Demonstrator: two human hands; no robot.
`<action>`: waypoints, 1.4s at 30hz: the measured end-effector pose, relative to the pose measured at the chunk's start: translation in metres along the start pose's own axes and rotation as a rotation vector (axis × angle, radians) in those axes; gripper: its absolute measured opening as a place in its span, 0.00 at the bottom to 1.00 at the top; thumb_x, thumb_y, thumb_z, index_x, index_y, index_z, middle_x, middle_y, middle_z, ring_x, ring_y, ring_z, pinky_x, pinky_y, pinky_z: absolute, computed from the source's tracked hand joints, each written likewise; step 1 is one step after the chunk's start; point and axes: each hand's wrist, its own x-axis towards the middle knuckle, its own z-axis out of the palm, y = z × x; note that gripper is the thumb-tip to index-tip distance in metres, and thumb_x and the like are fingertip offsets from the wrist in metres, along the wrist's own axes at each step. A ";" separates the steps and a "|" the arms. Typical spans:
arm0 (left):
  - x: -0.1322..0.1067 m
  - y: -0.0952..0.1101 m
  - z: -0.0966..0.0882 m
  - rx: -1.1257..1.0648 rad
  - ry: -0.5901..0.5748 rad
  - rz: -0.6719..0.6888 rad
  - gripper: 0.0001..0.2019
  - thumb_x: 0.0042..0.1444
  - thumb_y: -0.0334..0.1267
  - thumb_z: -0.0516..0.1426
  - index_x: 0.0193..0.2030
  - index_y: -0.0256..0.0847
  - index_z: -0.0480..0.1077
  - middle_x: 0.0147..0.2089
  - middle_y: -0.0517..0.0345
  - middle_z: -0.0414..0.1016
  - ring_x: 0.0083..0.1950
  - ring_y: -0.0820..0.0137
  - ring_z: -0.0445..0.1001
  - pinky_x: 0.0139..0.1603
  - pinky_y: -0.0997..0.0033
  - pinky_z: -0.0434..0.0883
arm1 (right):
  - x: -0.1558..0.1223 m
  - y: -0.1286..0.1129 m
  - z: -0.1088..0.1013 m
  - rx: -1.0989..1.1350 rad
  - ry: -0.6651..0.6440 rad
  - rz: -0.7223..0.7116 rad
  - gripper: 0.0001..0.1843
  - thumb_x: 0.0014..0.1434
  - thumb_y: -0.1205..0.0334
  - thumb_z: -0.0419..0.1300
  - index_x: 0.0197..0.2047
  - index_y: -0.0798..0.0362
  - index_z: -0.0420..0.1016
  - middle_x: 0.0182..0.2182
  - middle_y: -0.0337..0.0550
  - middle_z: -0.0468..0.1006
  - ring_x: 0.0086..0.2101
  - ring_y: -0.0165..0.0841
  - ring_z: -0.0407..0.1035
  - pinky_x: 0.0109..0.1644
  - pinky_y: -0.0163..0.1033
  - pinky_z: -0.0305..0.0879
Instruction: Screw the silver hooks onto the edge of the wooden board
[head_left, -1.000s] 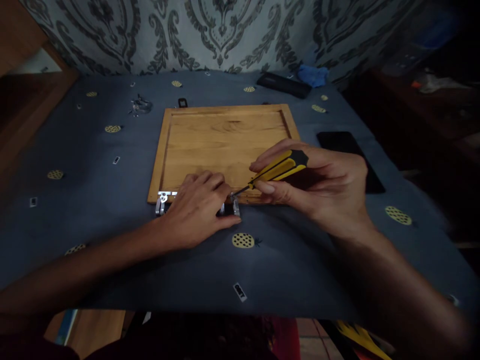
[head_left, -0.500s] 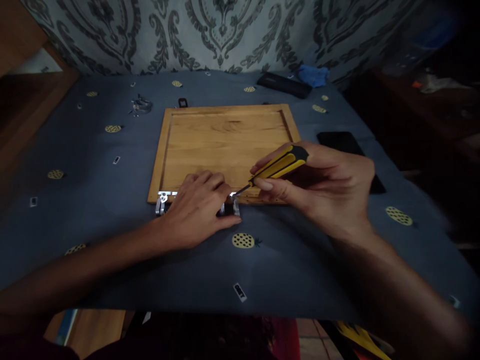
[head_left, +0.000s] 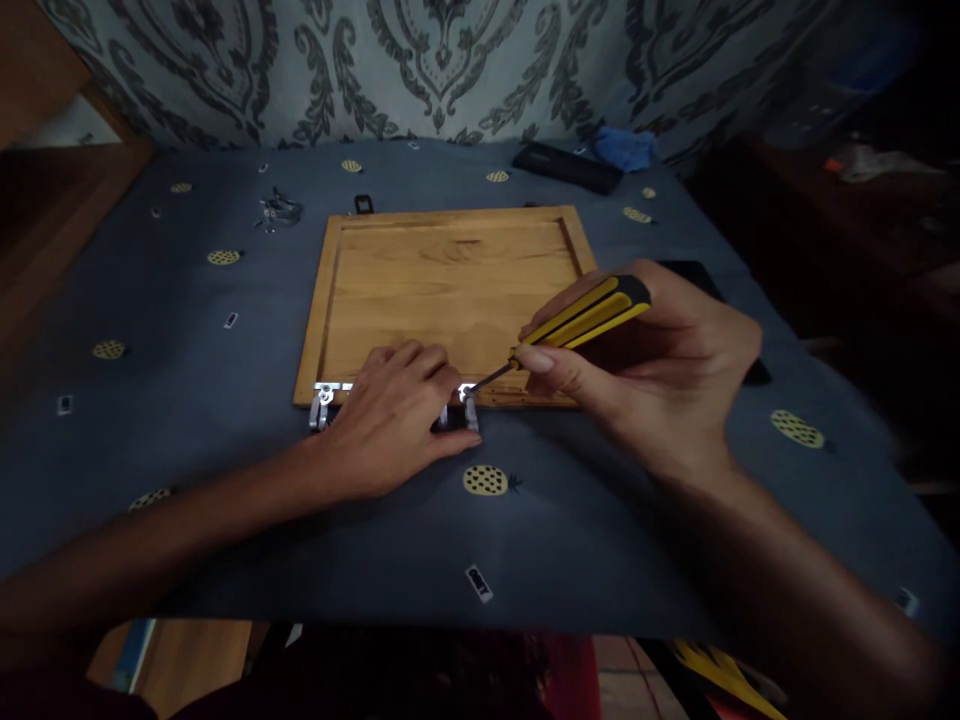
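Gripping a yellow-and-black screwdriver (head_left: 581, 322) between thumb and fingers, the right hand (head_left: 664, 370) holds its tip at the right end of a metal fitting (head_left: 324, 395) along the near edge of a wooden panel (head_left: 450, 290); the left hand (head_left: 394, 420) covers the fitting's middle, fingers bent, though whether it clasps the metal I cannot tell

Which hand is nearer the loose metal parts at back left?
Left. The left hand is in front and to the right of the loose parts; the right hand is farther right.
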 end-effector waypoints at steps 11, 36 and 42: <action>0.000 0.000 0.001 0.002 -0.002 0.002 0.20 0.58 0.51 0.63 0.48 0.36 0.73 0.49 0.49 0.74 0.53 0.53 0.70 0.51 0.53 0.68 | -0.001 0.002 0.001 -0.044 -0.021 0.012 0.11 0.47 0.56 0.76 0.30 0.43 0.78 0.26 0.35 0.75 0.25 0.30 0.68 0.25 0.38 0.71; 0.000 0.001 -0.001 -0.011 0.003 0.003 0.19 0.59 0.51 0.63 0.47 0.37 0.73 0.49 0.49 0.75 0.52 0.55 0.70 0.51 0.55 0.67 | 0.003 -0.001 -0.006 0.291 -0.284 0.267 0.17 0.52 0.61 0.73 0.46 0.44 0.80 0.35 0.35 0.82 0.27 0.27 0.76 0.30 0.33 0.78; 0.000 0.001 -0.001 -0.005 -0.001 0.001 0.19 0.59 0.51 0.63 0.47 0.38 0.73 0.48 0.50 0.75 0.51 0.56 0.71 0.49 0.56 0.67 | 0.004 -0.002 -0.006 0.276 -0.261 0.257 0.08 0.50 0.61 0.74 0.35 0.48 0.83 0.33 0.37 0.83 0.22 0.26 0.74 0.26 0.32 0.78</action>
